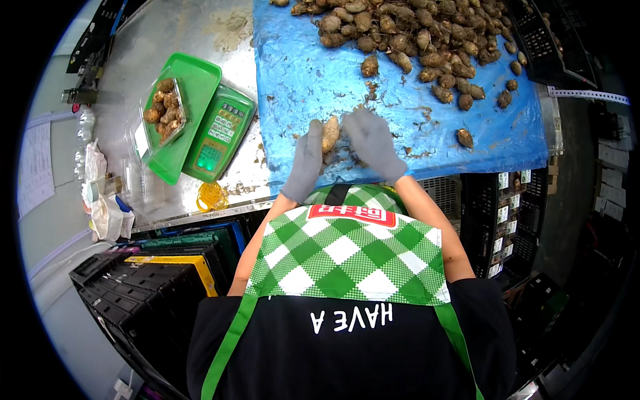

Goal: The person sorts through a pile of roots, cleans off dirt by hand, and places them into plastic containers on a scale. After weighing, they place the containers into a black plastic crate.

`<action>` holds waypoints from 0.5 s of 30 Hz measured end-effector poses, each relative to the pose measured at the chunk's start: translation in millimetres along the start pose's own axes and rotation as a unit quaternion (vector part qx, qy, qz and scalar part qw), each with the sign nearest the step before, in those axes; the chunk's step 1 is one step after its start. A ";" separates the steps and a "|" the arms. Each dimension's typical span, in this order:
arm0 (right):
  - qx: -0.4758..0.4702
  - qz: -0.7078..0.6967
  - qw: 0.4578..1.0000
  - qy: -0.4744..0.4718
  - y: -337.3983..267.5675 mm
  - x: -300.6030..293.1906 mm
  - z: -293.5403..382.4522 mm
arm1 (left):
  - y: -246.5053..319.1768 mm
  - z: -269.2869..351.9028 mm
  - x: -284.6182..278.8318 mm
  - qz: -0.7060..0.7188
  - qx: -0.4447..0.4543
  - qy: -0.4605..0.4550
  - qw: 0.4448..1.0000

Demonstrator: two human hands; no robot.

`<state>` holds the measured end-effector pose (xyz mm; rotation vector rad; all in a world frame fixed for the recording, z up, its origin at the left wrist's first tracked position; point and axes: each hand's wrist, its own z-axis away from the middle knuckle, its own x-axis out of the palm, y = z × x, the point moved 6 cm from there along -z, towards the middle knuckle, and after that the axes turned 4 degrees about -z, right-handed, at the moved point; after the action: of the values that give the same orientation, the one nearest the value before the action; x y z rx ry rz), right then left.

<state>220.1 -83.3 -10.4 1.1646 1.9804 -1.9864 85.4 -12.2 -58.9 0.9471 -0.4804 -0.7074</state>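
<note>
My left hand [306,162], in a grey glove, grips a pale brown taro corm [330,135] between thumb and fingers, above a blue plastic sheet [300,70]. Just to the right, my gloved right hand [372,142] has curled fingers and is blurred at the tips; whether anything is inside it is hidden. Bits of root and soil lie on the sheet around both hands. Beyond them rises a large heap of unpeeled taro corms [425,30]. One loose corm [464,138] rests to the right of my right hand.
On the metal table [200,30] at left, a green digital scale [220,132] carries a green tray [192,95] with a clear plastic box [165,112] of corms. Yellow rubber bands [212,196] lie near the edge. Black crates [145,290] stand below left; another crate [555,45] is at right.
</note>
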 end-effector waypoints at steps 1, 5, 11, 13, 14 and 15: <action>0.011 0.059 0.998 0.015 23.5 -4.1 -2.4 | 0.4 1.0 0.1 0.028 -0.017 -0.011 0.999; 0.129 0.146 0.981 -0.004 56.7 -21.6 4.4 | 14.5 7.7 2.7 0.137 -0.060 -0.012 0.989; 0.096 -0.116 0.983 -0.104 -12.7 4.7 12.6 | 13.7 0.7 10.4 0.171 -0.043 -0.008 0.984; 0.115 -0.162 0.976 -0.092 -16.7 8.2 12.8 | 22.7 5.1 1.6 0.072 0.008 0.028 0.997; 0.132 -0.207 0.966 -0.084 -17.6 8.3 12.5 | 27.3 7.1 -3.7 0.022 0.034 0.046 0.998; 0.148 -0.251 0.953 -0.078 -17.7 8.5 13.1 | 36.5 9.1 -10.7 -0.075 0.127 0.080 0.986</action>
<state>198.4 -88.7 -2.7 0.5380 2.0992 -2.5973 84.3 4.8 -23.7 1.2804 -0.3647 -0.7090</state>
